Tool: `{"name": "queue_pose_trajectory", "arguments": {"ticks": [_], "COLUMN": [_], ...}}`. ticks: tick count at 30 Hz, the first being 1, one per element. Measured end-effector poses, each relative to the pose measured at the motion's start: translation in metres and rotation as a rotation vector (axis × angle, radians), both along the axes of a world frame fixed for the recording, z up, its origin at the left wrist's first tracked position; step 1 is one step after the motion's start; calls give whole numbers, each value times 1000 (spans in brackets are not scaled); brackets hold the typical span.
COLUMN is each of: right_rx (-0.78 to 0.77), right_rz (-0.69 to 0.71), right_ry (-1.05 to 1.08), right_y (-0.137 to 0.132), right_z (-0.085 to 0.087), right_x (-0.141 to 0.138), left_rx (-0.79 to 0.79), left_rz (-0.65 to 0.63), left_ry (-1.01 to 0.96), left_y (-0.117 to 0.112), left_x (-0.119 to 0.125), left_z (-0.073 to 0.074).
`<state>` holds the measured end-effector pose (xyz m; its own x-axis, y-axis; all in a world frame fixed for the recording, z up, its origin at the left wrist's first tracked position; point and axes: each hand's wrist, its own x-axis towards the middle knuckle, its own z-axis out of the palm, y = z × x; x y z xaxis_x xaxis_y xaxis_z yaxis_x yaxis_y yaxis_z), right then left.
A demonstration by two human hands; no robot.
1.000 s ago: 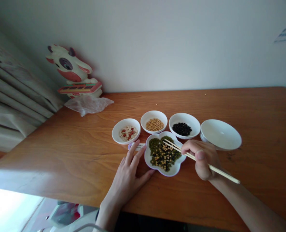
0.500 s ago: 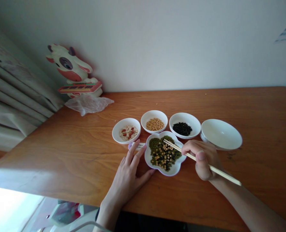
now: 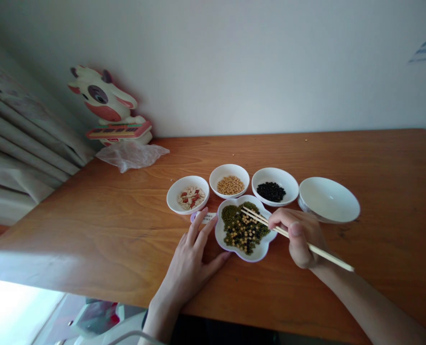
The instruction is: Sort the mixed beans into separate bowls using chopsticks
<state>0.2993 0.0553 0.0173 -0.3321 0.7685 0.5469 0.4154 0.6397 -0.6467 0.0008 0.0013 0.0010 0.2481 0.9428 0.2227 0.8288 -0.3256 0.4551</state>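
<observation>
The right hand (image 3: 301,237) grips a pair of wooden chopsticks (image 3: 320,250), fingers curled around the shafts, with the tips reaching over a flower-shaped white dish (image 3: 248,256) that holds mixed green, dark and yellow beans (image 3: 242,229). The tips sit low over the far side of the bean pile; whether they pinch a bean cannot be told. The left hand (image 3: 191,261) lies flat and spread on the wooden tabletop (image 3: 108,230), holding nothing, its thumb touching the near-left rim of the flower-shaped dish and its fingertips resting just beside a small white label (image 3: 206,218).

Behind the dish stands a row of white bowls: at the left a bowl of pale and red pieces (image 3: 188,194), next a bowl of yellow beans (image 3: 229,180), then a bowl of black beans (image 3: 275,186), and at the right a wider, tilted white bowl (image 3: 328,200) with nothing visible inside. The row stands near the flower-shaped dish, the middle two closest to it.

At the far left corner, against the wall, stands a cow-shaped toy (image 3: 107,105) with a crumpled clear plastic bag (image 3: 132,154) in front of it. A curtain (image 3: 22,143) hangs at the left edge
</observation>
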Motion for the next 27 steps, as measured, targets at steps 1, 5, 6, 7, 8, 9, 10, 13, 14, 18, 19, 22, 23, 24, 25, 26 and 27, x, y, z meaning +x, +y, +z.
{"name": "queue_pose_trajectory", "arguments": {"ticks": [1,5,6,7,8,9,10,13,14,18,19,22,23,24,25,26,27], "right_rx": [-2,-3,-4,-6,-8,-8,-7,-3,0,14,17,22,24,26,31,37,48], "right_rz": [1,1,0,0,0,-1,-4,-13,-15,-16,-15,-15,-15,-15,-15,-14,-13], "right_ry": [-1,7,8,9,10,13,17,31,35,50,55,71,76,81,85,87,86], "right_y": [0,-1,-1,-1,-1,0,0,0,0,1,0,0,1,1,1,1,1], "right_z": [0,-1,-1,-1,-1,-2,-2,-2,-2,-2,-2,-2,-3,-3,-3,-3,-2], "right_x": [0,0,0,0,0,0,0,0,0,0,0,0,-1,-1,-1,-2,-2], "left_rx": [3,10,8,4,0,-4,-7,-6,-6,-1,0,-2,-3,-4,-4,-3,-1], "left_rz": [-3,-4,-4,-3,-1,0,1,-3,-3,-4,-4,-2,-3,-4,-5,-6,-8], "left_ry": [0,4,3,3,3,3,3,2,1,-2,-2,-2,-3,-3,-4,-4,-4], "left_y": [0,1,0,0,0,0,0,0,0,0,0,0,0,0,0,0,0], "left_x": [0,0,0,0,0,0,0,0,0,0,0,1,1,0,0,0,0], "left_z": [0,1,1,1,1,1,1,0,0,-1,-1,-1,-1,-1,-1,-1,-1]}}
